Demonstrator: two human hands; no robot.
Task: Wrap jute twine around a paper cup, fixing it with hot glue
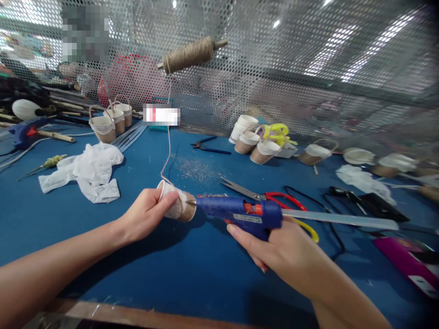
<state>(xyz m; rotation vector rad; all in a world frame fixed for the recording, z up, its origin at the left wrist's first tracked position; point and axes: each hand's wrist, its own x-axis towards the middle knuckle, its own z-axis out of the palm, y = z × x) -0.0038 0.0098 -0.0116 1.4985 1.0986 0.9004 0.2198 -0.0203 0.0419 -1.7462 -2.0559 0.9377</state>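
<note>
My left hand [147, 212] is wrapped round a white paper cup [174, 209] lying on its side in the air, its lower end wound with brown twine. From the cup a strand of twine [169, 151] runs up to a twine spool [188, 54] hanging on the mesh. My right hand [274, 249] grips a blue hot glue gun [236, 210], a long clear glue stick [339, 219] jutting from its back. The gun's nozzle meets or nearly meets the twine-wound part of the cup. Scissors [270, 196] with red and yellow handles lie partly hidden behind the gun.
Several finished-looking cups with twine handles [103, 129] stand at the back left, more twine-wrapped cups [262, 151] at the back right. White lace [91, 169], pliers [212, 147], a second glue gun [25, 132] and a purple phone-like object [404, 260] lie about. Perforated mesh [308, 68] rises behind.
</note>
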